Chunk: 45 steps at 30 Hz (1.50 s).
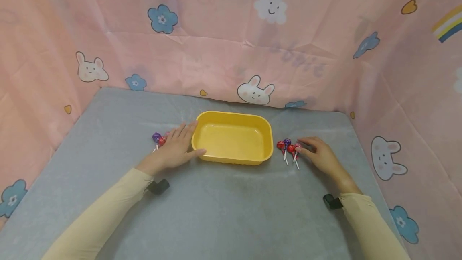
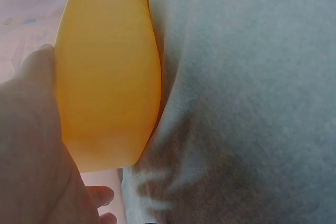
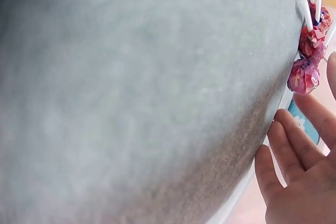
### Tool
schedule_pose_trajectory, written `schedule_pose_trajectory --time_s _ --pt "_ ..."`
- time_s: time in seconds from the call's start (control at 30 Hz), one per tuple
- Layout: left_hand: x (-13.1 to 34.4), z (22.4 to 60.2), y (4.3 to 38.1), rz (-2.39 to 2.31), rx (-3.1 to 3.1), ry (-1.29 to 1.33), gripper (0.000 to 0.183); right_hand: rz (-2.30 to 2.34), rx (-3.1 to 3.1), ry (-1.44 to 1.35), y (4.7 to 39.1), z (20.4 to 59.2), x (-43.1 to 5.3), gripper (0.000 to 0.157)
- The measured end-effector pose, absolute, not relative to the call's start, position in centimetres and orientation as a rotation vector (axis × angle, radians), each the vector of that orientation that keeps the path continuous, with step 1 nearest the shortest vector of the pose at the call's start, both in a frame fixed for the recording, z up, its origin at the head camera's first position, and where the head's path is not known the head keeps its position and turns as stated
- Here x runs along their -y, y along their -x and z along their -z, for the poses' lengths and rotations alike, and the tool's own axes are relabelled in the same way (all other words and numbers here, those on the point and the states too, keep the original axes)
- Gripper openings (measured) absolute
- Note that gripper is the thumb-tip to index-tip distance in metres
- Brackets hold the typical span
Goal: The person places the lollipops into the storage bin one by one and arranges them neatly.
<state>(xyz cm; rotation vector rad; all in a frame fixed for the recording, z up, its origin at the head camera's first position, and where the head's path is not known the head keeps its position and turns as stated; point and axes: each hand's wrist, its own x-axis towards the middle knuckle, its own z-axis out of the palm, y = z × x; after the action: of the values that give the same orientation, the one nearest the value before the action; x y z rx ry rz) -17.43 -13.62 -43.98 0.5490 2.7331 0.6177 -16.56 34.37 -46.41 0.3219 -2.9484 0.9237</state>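
A yellow plastic box (image 1: 231,141) stands in the middle of the table. My left hand (image 1: 175,147) lies along its left end, fingers fairly straight and spread at the rim, thumb at the near corner. In the left wrist view the thumb reaches the top edge of the box (image 2: 107,72). Partly hidden behind that hand are several wrapped lollipops (image 1: 157,137) in purple and red. My right hand (image 1: 322,156) is at the right edge of another group of lollipops (image 1: 290,148). Its loosely bent fingers come close beside a pink lollipop (image 3: 303,77), with no grip on it visible.
Grey cloth covers the table (image 1: 231,208). A pink printed curtain (image 1: 202,51) surrounds its back and sides. Dark wrist-worn devices (image 1: 159,187) show below both forearms. The right-hand lollipops lie just beside the box, their white sticks pointing toward the near side.
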Motion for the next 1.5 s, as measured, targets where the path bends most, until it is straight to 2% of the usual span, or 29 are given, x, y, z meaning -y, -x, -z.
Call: schedule_pose_trajectory --time_s 1.5 --pt "13.56 43.44 17.35 -0.607 -2.712 -0.532 0.102 -0.889 3.011 -0.288 16.79 46.21 -34.39 0.037"
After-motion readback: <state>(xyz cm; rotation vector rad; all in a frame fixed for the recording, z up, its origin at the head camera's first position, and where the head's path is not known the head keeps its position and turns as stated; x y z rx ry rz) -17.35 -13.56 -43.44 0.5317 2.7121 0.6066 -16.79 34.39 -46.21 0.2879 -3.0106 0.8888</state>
